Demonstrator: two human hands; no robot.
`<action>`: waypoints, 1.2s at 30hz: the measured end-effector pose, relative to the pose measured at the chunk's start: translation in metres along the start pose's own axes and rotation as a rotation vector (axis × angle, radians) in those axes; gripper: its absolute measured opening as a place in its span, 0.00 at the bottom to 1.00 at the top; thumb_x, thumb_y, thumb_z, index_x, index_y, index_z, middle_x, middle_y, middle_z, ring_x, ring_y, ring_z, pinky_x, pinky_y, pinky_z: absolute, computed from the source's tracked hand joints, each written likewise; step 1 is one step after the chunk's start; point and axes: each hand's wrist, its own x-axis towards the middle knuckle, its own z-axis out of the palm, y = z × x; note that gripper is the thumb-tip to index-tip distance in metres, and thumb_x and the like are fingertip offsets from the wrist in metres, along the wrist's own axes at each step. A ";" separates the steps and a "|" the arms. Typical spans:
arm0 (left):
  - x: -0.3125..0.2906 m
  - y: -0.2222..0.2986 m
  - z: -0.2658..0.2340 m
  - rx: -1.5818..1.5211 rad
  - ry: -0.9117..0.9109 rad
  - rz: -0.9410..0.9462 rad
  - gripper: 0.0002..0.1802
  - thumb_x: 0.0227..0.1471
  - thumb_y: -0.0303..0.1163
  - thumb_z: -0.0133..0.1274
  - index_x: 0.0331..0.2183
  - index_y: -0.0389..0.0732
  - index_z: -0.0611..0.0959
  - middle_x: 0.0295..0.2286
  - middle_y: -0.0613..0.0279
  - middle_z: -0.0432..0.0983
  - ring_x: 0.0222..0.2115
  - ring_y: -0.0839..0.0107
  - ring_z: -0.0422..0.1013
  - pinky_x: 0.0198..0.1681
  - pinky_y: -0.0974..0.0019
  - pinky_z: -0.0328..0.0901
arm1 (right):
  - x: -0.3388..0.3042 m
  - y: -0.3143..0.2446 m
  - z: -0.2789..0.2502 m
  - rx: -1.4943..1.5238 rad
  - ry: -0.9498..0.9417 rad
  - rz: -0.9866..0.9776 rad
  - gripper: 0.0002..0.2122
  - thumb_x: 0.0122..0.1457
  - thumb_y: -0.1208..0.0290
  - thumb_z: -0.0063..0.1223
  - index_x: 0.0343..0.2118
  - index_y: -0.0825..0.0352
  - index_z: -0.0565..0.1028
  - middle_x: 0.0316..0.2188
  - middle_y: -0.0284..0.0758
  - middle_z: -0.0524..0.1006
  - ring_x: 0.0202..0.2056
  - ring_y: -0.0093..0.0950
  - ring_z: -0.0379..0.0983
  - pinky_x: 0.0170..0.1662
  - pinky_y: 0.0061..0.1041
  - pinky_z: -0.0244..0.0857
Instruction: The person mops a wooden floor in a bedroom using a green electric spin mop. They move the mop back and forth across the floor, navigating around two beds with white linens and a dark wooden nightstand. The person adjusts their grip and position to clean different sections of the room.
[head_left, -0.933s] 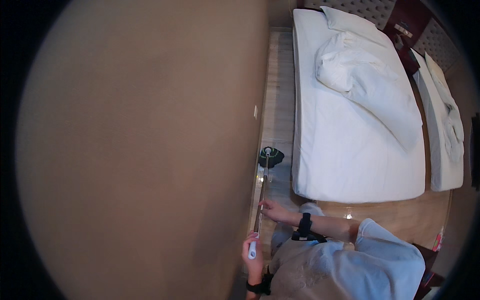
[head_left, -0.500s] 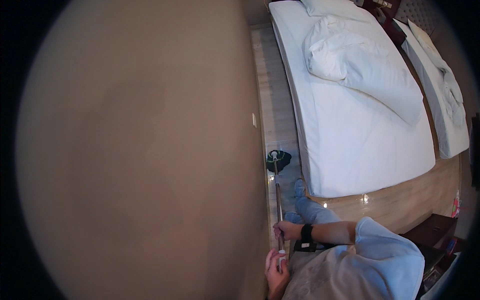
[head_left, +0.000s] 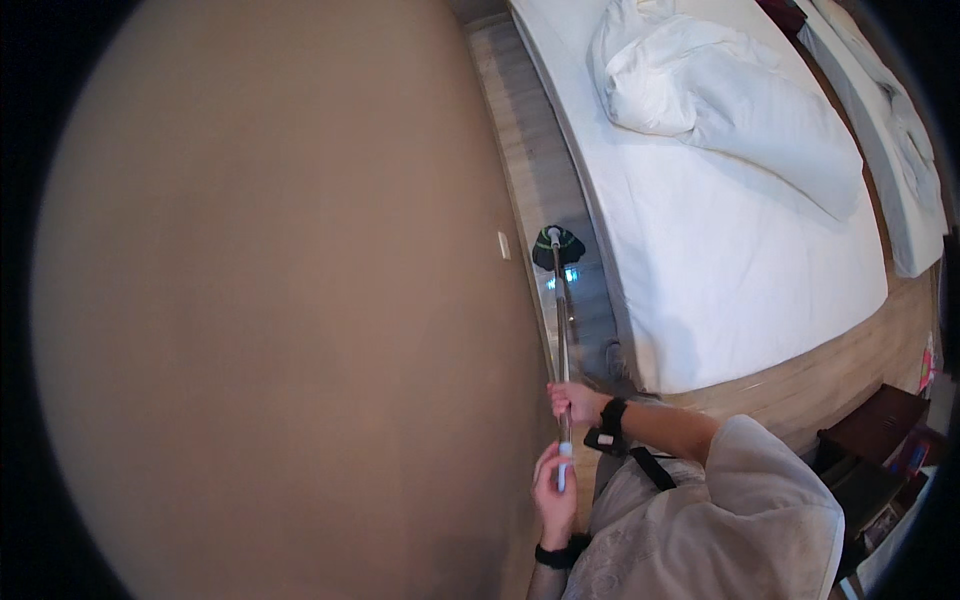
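Note:
A mop [head_left: 561, 325] with a metal pole and a dark green-black head [head_left: 558, 248] reaches away from me along the narrow strip of floor between wall and bed. My right hand [head_left: 575, 401] is closed round the pole at mid-length. Lower down, my left hand [head_left: 553, 487] grips the light-coloured handle end [head_left: 565, 468], its fingers curled against it. The mop head lies on the floor, close to the wall. Black bands circle both wrists.
A tan wall [head_left: 300, 300] with a small white plate [head_left: 504, 246] rises at my left. On the right stands a white bed [head_left: 730, 290] with a rumpled duvet [head_left: 700, 80]; a second bed [head_left: 915, 225] lies beyond. Dark wooden furniture [head_left: 873, 427] stands at lower right.
The mop head has been pushed farther away along the floor strip, and both hands have moved forward with the pole. The view has shifted, with the beds higher in it.

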 end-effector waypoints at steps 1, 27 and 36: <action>0.029 0.012 0.011 -0.065 -0.010 0.046 0.07 0.48 0.18 0.49 0.33 0.37 0.76 0.47 0.51 0.67 0.50 0.61 0.63 0.52 0.63 0.57 | 0.011 -0.031 0.003 0.013 -0.074 -0.060 0.08 0.58 0.73 0.43 0.23 0.59 0.62 0.13 0.23 0.58 0.13 0.19 0.52 0.18 0.21 0.50; 0.276 0.108 0.210 -1.172 -0.411 -1.323 0.12 0.59 0.39 0.38 0.30 0.41 0.65 0.28 0.55 0.69 0.30 0.58 0.70 0.38 0.56 0.68 | -0.363 -0.051 0.189 0.107 0.099 -0.367 0.04 0.60 0.74 0.41 0.37 0.62 0.61 0.24 0.29 0.64 0.15 0.14 0.53 0.13 0.11 0.44; 0.310 0.070 0.253 -0.834 -0.584 -1.244 0.11 0.58 0.35 0.35 0.27 0.40 0.64 0.17 0.58 0.59 0.18 0.63 0.59 0.24 0.56 0.62 | -0.338 -0.100 0.214 0.156 0.290 -0.426 0.06 0.60 0.72 0.43 0.39 0.60 0.62 0.22 0.28 0.63 0.12 0.10 0.51 0.12 0.10 0.41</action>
